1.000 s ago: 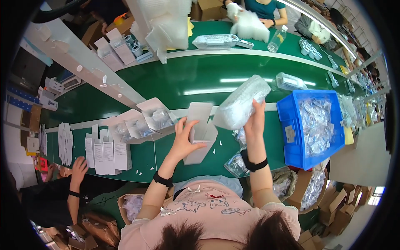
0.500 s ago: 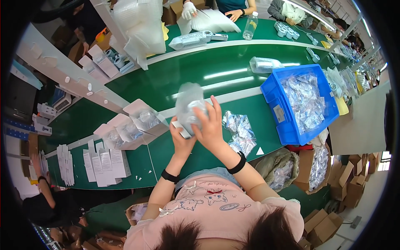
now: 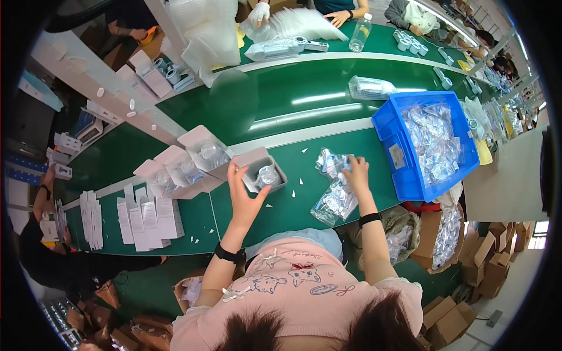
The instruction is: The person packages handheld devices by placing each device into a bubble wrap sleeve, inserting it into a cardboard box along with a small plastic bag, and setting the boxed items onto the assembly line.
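An open white box (image 3: pixel 278 182) stands on the green table in front of me, with a clear-wrapped item (image 3: pixel 267 175) down inside it. My left hand (image 3: pixel 243 196) curves around the near left side of this box, thumb at the front and fingers on the left wall. To the right, my right hand (image 3: pixel 357 174) reaches onto a small pile of clear plastic packets (image 3: pixel 335 202), its fingers bent onto the upper packets. The packets' contents are too small to make out.
Three open boxes with wrapped items (image 3: pixel 190 169) stand left, behind folded white leaflets (image 3: pixel 140 216). A blue bin (image 3: pixel 401 169) full of packets is at the right. Paper scraps (image 3: pixel 294 193) dot the table. Across the bench are a bottle (image 3: pixel 360 34) and co-workers' hands.
The wrapped item that both hands held up is now down in the white box. My hands have parted: the left stays at the box, the right has moved right to the packets.
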`<action>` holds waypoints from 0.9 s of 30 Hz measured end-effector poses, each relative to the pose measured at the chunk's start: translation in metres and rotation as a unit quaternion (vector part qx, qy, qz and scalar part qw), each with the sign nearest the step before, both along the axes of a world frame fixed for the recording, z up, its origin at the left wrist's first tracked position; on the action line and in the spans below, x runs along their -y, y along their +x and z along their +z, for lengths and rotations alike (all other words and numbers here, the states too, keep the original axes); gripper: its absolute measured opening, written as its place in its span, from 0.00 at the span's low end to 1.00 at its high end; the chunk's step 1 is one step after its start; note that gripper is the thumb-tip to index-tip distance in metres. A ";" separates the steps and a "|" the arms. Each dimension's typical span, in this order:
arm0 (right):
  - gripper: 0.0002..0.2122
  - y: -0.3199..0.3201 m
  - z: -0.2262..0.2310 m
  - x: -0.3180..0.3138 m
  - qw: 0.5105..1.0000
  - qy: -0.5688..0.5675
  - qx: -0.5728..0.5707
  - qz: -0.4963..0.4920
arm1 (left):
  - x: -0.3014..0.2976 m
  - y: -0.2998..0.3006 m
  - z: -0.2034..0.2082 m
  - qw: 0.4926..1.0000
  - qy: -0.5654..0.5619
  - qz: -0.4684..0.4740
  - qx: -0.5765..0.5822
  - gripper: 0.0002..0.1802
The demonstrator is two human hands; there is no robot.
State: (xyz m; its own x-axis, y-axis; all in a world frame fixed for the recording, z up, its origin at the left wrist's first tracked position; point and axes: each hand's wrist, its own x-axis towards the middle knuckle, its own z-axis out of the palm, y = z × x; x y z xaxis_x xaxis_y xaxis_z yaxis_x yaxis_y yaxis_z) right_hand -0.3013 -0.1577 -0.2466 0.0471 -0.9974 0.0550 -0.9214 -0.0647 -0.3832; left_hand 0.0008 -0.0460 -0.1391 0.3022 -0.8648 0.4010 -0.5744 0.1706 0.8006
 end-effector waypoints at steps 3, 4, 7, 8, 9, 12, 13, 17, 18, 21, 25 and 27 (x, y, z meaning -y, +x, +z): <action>0.25 -0.016 -0.005 0.009 0.993 0.074 0.086 0.016 | 0.000 0.002 0.006 0.998 0.041 0.009 0.054 0.21; 0.26 -0.018 -0.004 0.012 0.985 0.110 0.128 0.020 | 0.001 0.002 0.005 0.997 0.049 0.005 0.059 0.17; 0.24 0.025 0.047 0.003 0.929 -0.009 0.370 -0.007 | 0.006 0.007 0.007 0.996 0.067 0.032 0.054 0.11; 0.24 0.040 0.070 -0.005 0.929 -0.007 0.370 -0.005 | 0.007 0.006 0.011 0.996 0.073 0.040 0.041 0.10; 0.21 0.058 0.093 -0.011 0.860 -0.020 0.510 0.017 | 0.008 0.007 0.014 0.995 0.080 0.050 0.029 0.09; 0.14 0.109 0.123 -0.029 0.722 -0.080 0.669 0.157 | 0.018 0.013 0.013 0.995 0.070 0.066 0.020 0.08; 0.13 0.125 0.130 -0.036 0.726 -0.089 0.655 0.191 | 0.020 0.014 0.014 0.995 0.065 0.071 0.016 0.08; 0.12 0.173 0.115 -0.041 0.728 -0.172 0.604 0.275 | 0.025 0.014 0.015 0.992 0.069 0.088 -0.059 0.09; 0.12 0.177 0.107 -0.039 0.739 -0.204 0.576 0.284 | 0.027 0.014 0.015 0.992 0.067 0.088 -0.058 0.09; 0.13 0.189 0.106 -0.038 0.756 -0.262 0.515 0.305 | 0.026 0.016 0.012 0.993 0.055 0.089 -0.063 0.09; 0.14 0.200 0.110 -0.044 0.701 -0.300 0.601 0.241 | 0.029 0.019 0.009 0.991 0.057 0.089 -0.084 0.09; 0.14 0.208 0.112 -0.049 0.700 -0.286 0.608 0.244 | 0.028 0.018 0.008 0.991 0.055 0.090 -0.080 0.09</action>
